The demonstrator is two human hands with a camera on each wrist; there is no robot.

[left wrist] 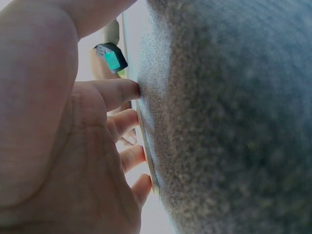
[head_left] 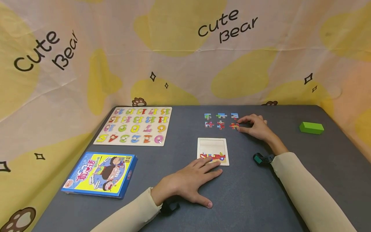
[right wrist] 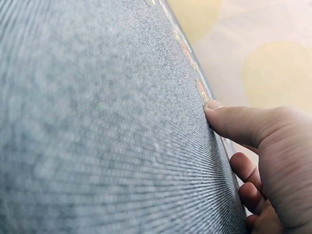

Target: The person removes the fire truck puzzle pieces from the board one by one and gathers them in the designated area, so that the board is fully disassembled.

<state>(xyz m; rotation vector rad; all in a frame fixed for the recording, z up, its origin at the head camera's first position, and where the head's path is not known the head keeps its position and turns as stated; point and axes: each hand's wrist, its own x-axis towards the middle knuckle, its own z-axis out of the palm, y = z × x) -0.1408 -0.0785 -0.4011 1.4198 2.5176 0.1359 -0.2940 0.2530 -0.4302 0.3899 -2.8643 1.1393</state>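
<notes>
Two rows of small jigsaw puzzle pieces lie face up on the far part of the table. At the right end of the nearer row, my right hand (head_left: 256, 128) has its thumb and index finger at the edge of a red puzzle piece (head_left: 233, 126), pinching it at the table. The right wrist view shows the thumb (right wrist: 239, 122) low at that piece's edge; the index fingertip is hidden there. My left hand (head_left: 188, 182) lies spread, its fingertips on the near edge of a white puzzle tray (head_left: 213, 140). Red vehicle pieces (head_left: 221, 157) fill the tray's lower part, partly covered by those fingers.
A number board (head_left: 133, 124) lies at the back left, with a blue and yellow box (head_left: 99, 174) in front of it. A green block (head_left: 311, 128) sits at the right. A patterned cloth (head_left: 174, 48) hangs behind the table (head_left: 246, 196).
</notes>
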